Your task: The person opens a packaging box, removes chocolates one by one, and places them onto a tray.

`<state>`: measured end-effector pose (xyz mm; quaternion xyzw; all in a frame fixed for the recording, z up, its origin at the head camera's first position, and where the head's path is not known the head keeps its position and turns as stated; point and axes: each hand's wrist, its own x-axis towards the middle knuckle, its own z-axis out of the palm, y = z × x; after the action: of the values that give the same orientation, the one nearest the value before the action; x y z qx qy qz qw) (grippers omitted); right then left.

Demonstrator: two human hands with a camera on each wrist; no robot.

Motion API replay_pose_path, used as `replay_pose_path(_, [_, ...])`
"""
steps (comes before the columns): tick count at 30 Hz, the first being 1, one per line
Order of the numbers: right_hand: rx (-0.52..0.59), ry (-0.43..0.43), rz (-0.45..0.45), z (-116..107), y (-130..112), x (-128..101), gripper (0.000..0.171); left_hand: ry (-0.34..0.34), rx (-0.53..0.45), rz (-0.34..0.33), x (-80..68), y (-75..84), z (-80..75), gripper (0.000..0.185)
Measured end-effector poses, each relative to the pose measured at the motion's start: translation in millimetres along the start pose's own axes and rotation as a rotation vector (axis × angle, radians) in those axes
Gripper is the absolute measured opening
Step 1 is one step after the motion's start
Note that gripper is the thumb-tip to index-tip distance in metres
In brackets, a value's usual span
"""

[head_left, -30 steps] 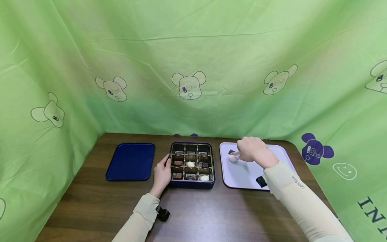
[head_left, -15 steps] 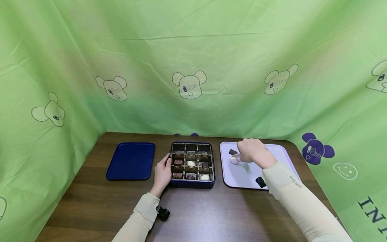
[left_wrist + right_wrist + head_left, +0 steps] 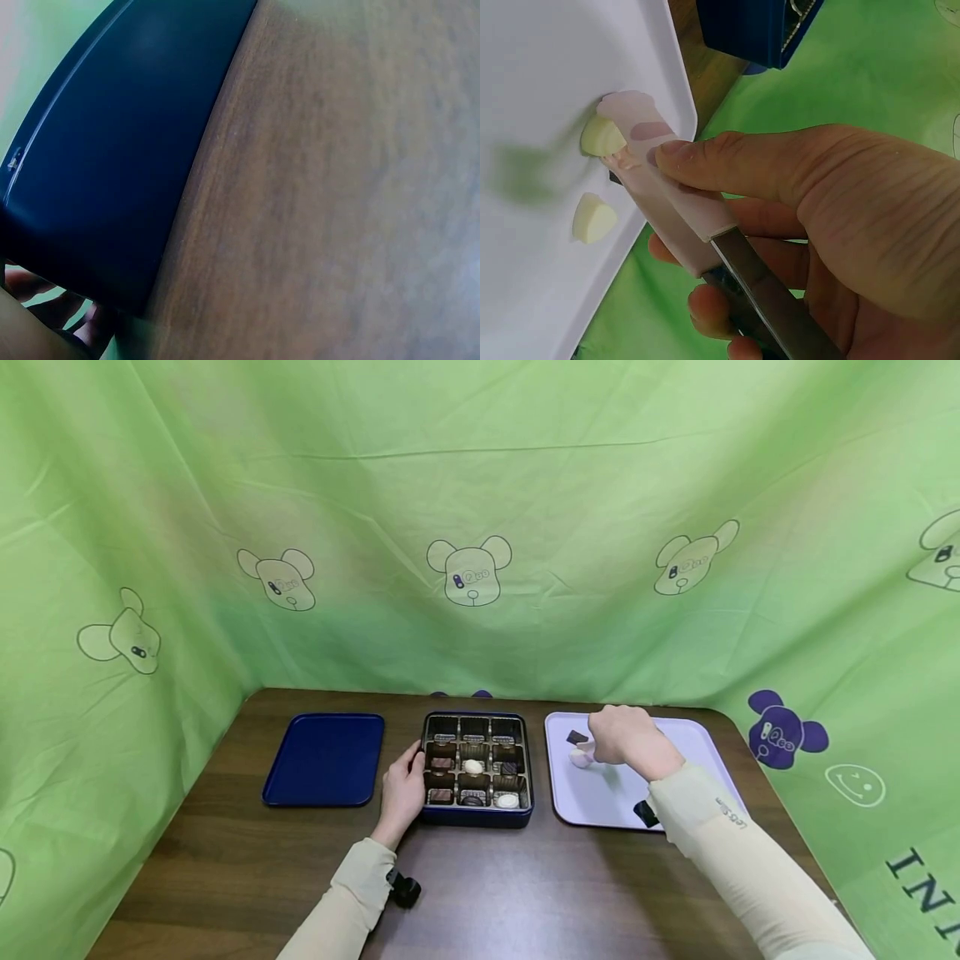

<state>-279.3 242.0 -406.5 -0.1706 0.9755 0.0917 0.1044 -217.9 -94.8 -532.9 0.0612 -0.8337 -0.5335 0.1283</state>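
My left hand (image 3: 402, 795) rests against the left side of a dark blue chocolate box (image 3: 474, 817), fingers along its wall. In the left wrist view, part of that hand (image 3: 56, 315) shows at the corner of the box. My right hand (image 3: 626, 735) is over the lilac tray (image 3: 615, 806), gripping tongs (image 3: 694, 206) with pinkish ends and metal handles, thumb on top. A pale chocolate (image 3: 600, 136) sits between the tongs' tips. Another pale chocolate (image 3: 594, 219) lies beside it on the tray, and a dark square chocolate (image 3: 577, 737) is just behind.
The box's gold divided insert holds white and brown chocolates (image 3: 473, 767) in its middle and front rows. A flat blue lid (image 3: 324, 760) lies left of the box. The wooden table (image 3: 480, 893) backs onto a green printed curtain (image 3: 375, 635).
My right hand has shifted slightly down toward the tray with the tongs, and more of the dark square chocolate shows. The left hand stays at the box.
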Motion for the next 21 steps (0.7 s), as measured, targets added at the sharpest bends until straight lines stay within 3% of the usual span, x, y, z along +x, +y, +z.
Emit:
replay_pose_path(10, [0.030, 0.065, -0.010, -15, -3, -5, 0.016, 0.004, -0.004, 0.003, 0.0, -1.2, -0.5, 0.036])
replay_pose_path(21, [0.036, 0.168, -0.040, -36, -20, -4, 0.028, 0.004, -0.006, 0.011, 0.6, -2.0, 0.6, 0.036])
